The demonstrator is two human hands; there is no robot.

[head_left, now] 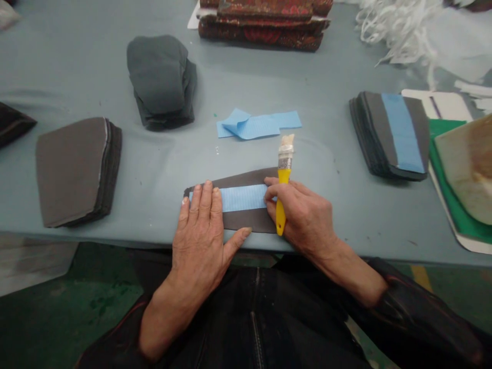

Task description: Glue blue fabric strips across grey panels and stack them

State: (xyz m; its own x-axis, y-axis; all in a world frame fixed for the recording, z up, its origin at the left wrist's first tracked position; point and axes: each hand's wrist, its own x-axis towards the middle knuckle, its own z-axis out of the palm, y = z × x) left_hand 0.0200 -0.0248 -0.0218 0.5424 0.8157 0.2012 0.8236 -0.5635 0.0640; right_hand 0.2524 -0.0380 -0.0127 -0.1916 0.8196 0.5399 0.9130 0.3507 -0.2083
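My left hand [203, 236] lies flat with fingers extended over the left end of a dark grey tapered piece [246, 221]. A light blue ribbed strip [244, 199] runs lengthwise along the middle of that piece. At its right end, my right hand [303, 207] has its fingers curled round a brush [283, 179] with a yellow handle, bristles pointing away from me. The fingertips of this hand also touch the end of the blue strip. More light blue strips [265, 125] lie loosely, one folded, just beyond the brush.
Stacks of dark pieces stand at left [73, 171] and back left [157, 77]. At right is a stack topped with a blue strip [403, 133], near a green board [442, 169] and a stained container [469, 164]. Patterned brown bundle [265, 25] and white strings [400, 31] lie behind.
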